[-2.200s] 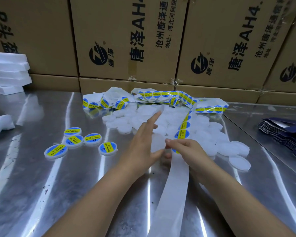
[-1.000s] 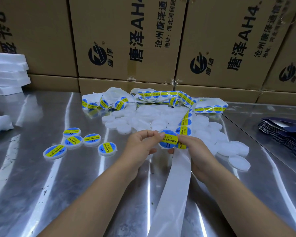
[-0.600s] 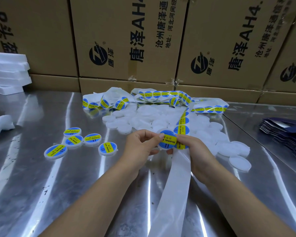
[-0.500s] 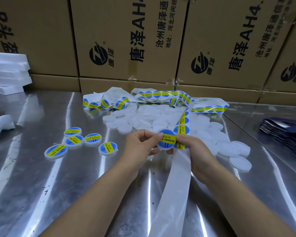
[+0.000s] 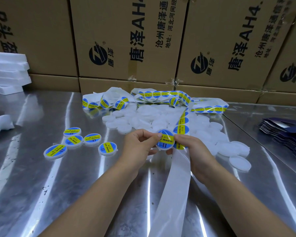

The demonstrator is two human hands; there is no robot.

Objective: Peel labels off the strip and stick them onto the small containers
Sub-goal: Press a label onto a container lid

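Item: small container [image 5: 165, 141], label applied, pinched between left hand [image 5: 140, 146] and right hand [image 5: 193, 151] grips. Step: pressing label flat. Next: set container left beside four labelled containers [image 5: 92, 138] on worktop [image 5: 32, 185]; peel from strip [image 5: 182, 124].

Shiny, streaked metal table [image 5: 41, 194], matt brown cardboard boxes [image 5: 126, 40], glossy printed labels [image 5: 166, 140] on translucent white plastic containers [image 5: 239, 162], smooth white paper strip [image 5: 174, 189].

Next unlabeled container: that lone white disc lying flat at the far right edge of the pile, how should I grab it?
Pinch the lone white disc across its thin rim, coming from above on its near side. It lies flat and apart from the pile, with bare table there for fingertips.
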